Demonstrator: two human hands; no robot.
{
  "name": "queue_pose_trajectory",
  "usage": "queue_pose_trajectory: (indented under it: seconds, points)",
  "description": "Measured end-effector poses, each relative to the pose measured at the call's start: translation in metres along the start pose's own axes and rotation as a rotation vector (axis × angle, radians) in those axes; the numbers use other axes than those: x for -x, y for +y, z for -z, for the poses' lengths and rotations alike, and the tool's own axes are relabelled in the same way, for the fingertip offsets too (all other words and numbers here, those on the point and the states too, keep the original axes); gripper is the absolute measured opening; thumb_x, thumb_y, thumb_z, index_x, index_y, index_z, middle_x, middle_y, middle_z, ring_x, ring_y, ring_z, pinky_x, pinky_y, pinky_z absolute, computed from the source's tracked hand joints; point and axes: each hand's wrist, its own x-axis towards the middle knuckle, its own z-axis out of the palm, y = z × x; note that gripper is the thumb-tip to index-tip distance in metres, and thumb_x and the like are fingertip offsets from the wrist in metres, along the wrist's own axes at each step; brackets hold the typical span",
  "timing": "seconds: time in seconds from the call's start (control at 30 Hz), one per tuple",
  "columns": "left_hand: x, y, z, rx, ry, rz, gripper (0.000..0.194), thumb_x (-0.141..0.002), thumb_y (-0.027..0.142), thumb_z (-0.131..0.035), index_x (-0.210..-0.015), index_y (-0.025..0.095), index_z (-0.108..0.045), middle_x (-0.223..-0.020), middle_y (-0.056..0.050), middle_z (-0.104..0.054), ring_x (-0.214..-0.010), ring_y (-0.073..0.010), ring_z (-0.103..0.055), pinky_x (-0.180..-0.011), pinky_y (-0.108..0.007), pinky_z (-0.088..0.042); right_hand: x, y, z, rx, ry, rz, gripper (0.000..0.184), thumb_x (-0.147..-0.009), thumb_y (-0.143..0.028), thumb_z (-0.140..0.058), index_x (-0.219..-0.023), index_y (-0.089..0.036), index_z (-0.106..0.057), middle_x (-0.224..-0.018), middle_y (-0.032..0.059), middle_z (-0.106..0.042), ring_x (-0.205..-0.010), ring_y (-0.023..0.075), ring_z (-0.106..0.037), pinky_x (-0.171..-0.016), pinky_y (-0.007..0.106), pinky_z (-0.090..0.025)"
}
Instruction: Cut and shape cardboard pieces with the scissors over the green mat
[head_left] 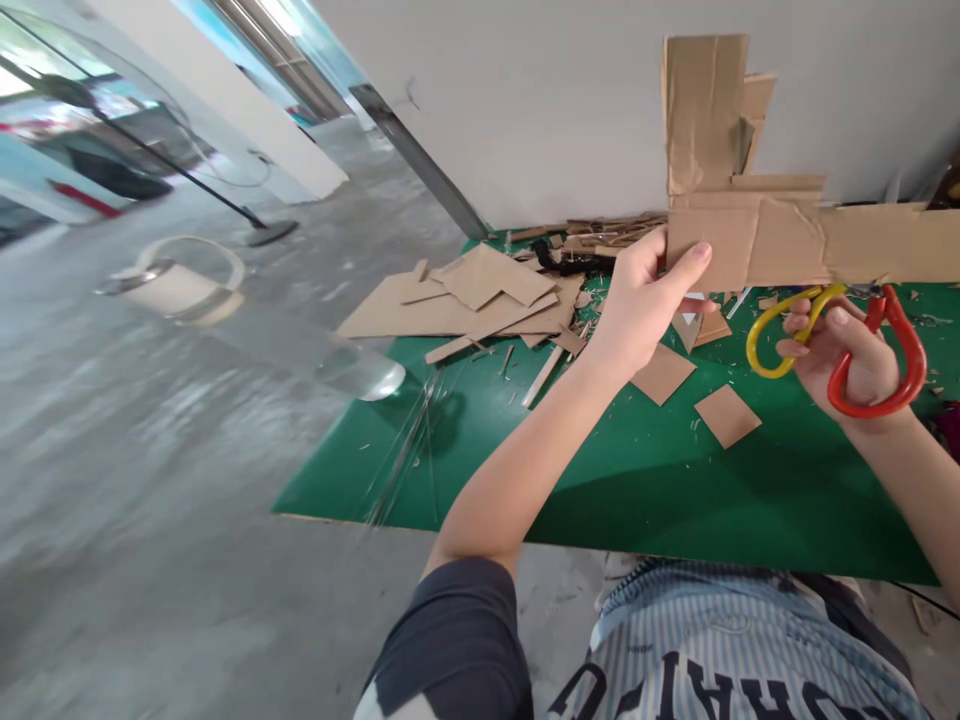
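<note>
1. Your left hand (645, 295) is grasping the cardboard piece (787, 240) by its lower left corner; your thumb is pressing on the near face while your other fingers are curling behind.
2. That piece is standing upright in front of the pale wall (525, 110), one tall arm rising at its left and a long band stretching past the right edge of view.
3. Your right hand (847, 350) is gripping the scissors (916, 355), your fingers and thumb working through the yellow and red loops, which are spreading apart just under the band. The cardboard is hiding the blades, so you cannot tell whether they are biting into it.
4. Below your hands, two small cardboard squares, a nearer one (727, 416) and a farther one (664, 372), are lying on the green surface (480, 480).
5. Left of your left hand, flat cardboard sheets (405, 305) are overlapping, with narrow strips and scraps scattering around them.
6. A clear, blurred object (371, 375) is resting near the surface's left edge.
</note>
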Motion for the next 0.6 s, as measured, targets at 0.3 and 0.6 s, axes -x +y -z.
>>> queue_pose_trajectory:
  seconds: [0.3,0.6]
  points:
    - [0.005,-0.001,0.000,-0.142,-0.101,-0.049,0.027,-0.075,0.029,-0.091,-0.091,0.019,-0.072,-0.088,-0.003,-0.068,-0.092,-0.0222,-0.073,-0.068,-0.033,-0.065,-0.002,-0.005,0.002,0.028,-0.017,0.032,0.022,-0.079,-0.035,-0.072,-0.076,-0.025,-0.053,-0.085,0.0030,-0.051,-0.069,0.0134,-0.046,-0.053,0.028,-0.041]
    - [0.006,-0.001,0.000,-0.039,-0.027,-0.057,0.044,-0.067,0.034,-0.097,-0.099,0.021,-0.070,-0.102,-0.007,-0.074,-0.109,-0.0315,-0.076,-0.084,-0.044,-0.066,0.006,-0.019,-0.022,0.047,-0.002,0.144,0.017,-0.085,-0.033,-0.070,-0.080,-0.026,-0.056,-0.081,0.0006,-0.053,-0.076,0.0158,-0.057,-0.062,0.030,-0.050]
